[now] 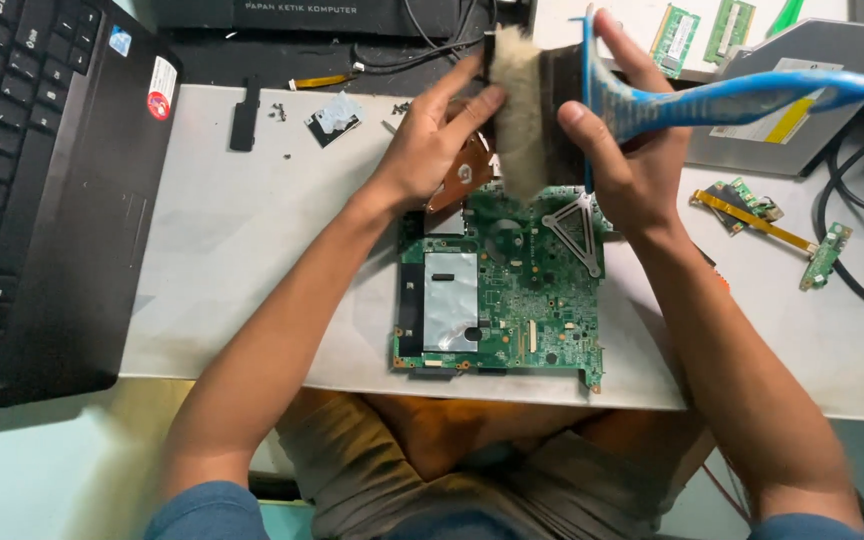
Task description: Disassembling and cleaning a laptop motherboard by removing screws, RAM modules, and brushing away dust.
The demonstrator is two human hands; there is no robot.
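1. Both forearms reach forward from the lap, bare, blue sleeves at the near edge, and meet above the far half of the circuit board (500,290).
2. The right hand (624,150) is closed around a wide brush (552,95) where the bristle block meets its blue handle, thumb on the near side, fingers curled over the top. The handle sticks out to the right; the pale bristles hang down in front.
3. The left hand (432,140) is half open, fingers stretched and pressed flat against the bristles, not gripping them, just touching from the left.
4. The brush is held up off the surface, just over the board's far edge. A copper-coloured part (464,175) shows under the left palm; whether it touches the hand I can't tell.
5. The green board lies flat on a white mat (242,230), with a silver foil patch on its left half and a grey triangular bracket on its right.
6. To the left sits an open black laptop (42,190), with a small red and white sticker and a blue one near its top corner.
7. Right side: a small green board with a yellow ribbon cable (752,215), black cables behind it.
8. Farther back, a grey flat drive (812,60) with a white label, two green memory sticks (702,35), and a black box with white print at the far edge.
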